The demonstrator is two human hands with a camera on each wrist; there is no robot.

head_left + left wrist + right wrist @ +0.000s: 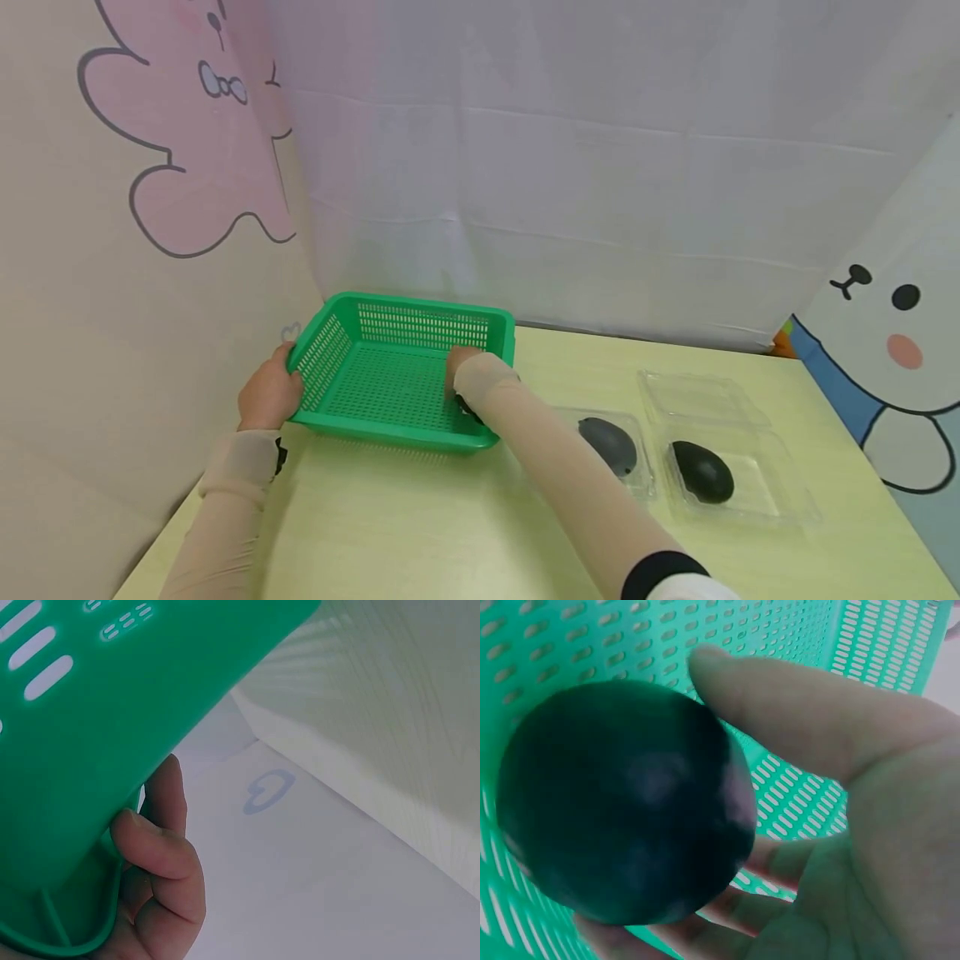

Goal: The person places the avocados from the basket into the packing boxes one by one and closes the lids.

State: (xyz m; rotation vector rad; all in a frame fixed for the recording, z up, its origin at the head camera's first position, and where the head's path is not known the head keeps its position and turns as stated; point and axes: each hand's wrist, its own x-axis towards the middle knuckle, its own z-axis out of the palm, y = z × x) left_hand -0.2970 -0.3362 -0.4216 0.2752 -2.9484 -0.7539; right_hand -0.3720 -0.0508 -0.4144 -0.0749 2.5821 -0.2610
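A green plastic basket (397, 383) with slotted walls stands on the table, tilted slightly in the head view. At its left end, my left hand (270, 392) grips the rim; the left wrist view shows the thumb and fingers pinching the basket edge (97, 772). My right hand (467, 375) reaches inside, close to the right wall. In the right wrist view a smooth, dark, avocado-like fruit (626, 802) lies between the thumb (780, 705) and the curled fingers underneath. The head view hides this fruit behind the hand and wrist.
Right of the basket, a clear plastic box (643, 467) holds a dark egg-shaped fruit (609, 446). Beside it, another clear box (757, 483) has its lid (697, 400) folded back, with a black fruit (702, 472) inside. Curtain walls (570, 192) close off the back and sides.
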